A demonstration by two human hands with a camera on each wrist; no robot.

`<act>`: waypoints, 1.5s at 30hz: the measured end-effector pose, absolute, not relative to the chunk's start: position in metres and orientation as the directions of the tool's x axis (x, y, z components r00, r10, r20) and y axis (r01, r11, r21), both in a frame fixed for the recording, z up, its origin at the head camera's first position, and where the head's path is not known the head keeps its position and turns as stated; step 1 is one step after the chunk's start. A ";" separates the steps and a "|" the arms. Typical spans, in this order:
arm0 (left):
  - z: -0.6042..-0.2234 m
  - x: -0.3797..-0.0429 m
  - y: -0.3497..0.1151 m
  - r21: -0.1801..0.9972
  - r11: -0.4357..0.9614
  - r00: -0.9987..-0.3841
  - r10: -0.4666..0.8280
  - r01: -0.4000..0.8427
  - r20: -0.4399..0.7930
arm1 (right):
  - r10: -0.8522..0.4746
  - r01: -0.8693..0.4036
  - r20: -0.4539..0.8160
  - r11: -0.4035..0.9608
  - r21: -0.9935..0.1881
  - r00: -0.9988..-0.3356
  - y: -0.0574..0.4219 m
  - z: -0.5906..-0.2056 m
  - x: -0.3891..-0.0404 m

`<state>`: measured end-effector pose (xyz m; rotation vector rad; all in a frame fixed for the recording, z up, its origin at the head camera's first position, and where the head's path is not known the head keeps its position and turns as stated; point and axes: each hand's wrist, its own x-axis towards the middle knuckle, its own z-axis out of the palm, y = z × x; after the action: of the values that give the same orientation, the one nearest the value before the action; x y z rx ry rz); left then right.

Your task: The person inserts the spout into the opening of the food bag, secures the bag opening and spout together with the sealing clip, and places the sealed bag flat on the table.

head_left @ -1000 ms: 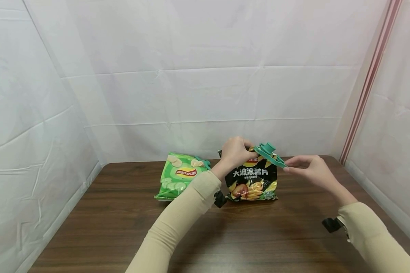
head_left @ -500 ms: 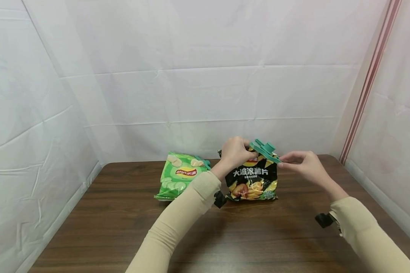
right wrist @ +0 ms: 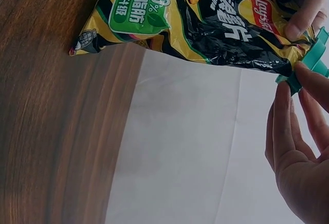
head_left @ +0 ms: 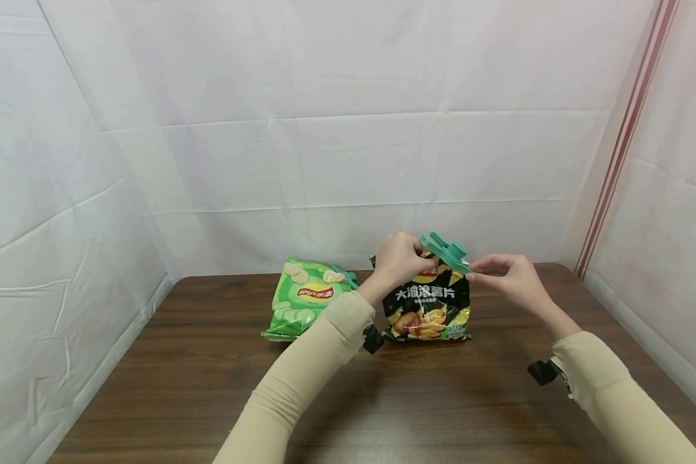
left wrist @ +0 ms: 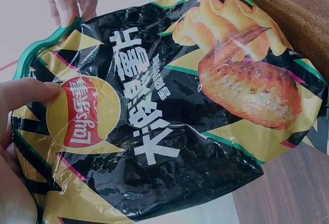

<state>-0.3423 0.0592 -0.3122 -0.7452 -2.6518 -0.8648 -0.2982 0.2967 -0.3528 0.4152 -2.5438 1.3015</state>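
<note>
A black and yellow chip bag (head_left: 426, 303) stands on the table, its top edge pinched by my left hand (head_left: 403, 258). In the left wrist view, that thumb presses beside the round logo on the bag (left wrist: 149, 95). My right hand (head_left: 507, 277) pinches one end of a green bag clip (head_left: 448, 251), which slants along the bag's upper right edge. The right wrist view has the clip (right wrist: 308, 64) at the bag's top corner, between thumb and fingers of the right hand (right wrist: 298, 142). Whether the clip is fastened I cannot tell.
To the left, a green chip bag (head_left: 301, 303) leans back with another green clip (head_left: 348, 277) at its top right corner. The dark wooden table (head_left: 209, 380) ends at white sheeting (head_left: 348, 161) behind and on both sides.
My right hand has moved left and slightly up, bringing the green bag clip farther along the black chip bag's top edge. The left hand has stayed in place.
</note>
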 end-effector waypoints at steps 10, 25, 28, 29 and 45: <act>-0.315 -0.343 0.058 0.490 0.676 -0.831 0.393 0.551 0.393 | -0.105 -0.357 0.365 0.566 -0.743 -0.925 0.291 -0.353 -0.299; -0.316 -0.340 0.058 0.454 0.685 -0.815 0.399 0.569 0.419 | -0.086 -0.348 0.367 0.570 -0.744 -0.926 0.291 -0.351 -0.300; -0.316 -0.340 0.058 0.463 0.681 -0.817 0.395 0.568 0.420 | -0.072 -0.327 0.352 0.577 -0.748 -0.933 0.292 -0.351 -0.300; -0.317 -0.340 0.058 0.464 0.679 -0.816 0.396 0.568 0.421 | -0.071 -0.325 0.350 0.579 -0.748 -0.934 0.292 -0.350 -0.300; -0.317 -0.340 0.057 0.445 0.683 -0.807 0.408 0.580 0.427 | -0.125 -0.302 0.279 0.536 -0.788 -0.952 0.285 -0.348 -0.301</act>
<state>-0.3399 0.0569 -0.3169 -0.7840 -2.6033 -0.8348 -0.3012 0.2846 -0.3481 0.3632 -2.5835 1.3806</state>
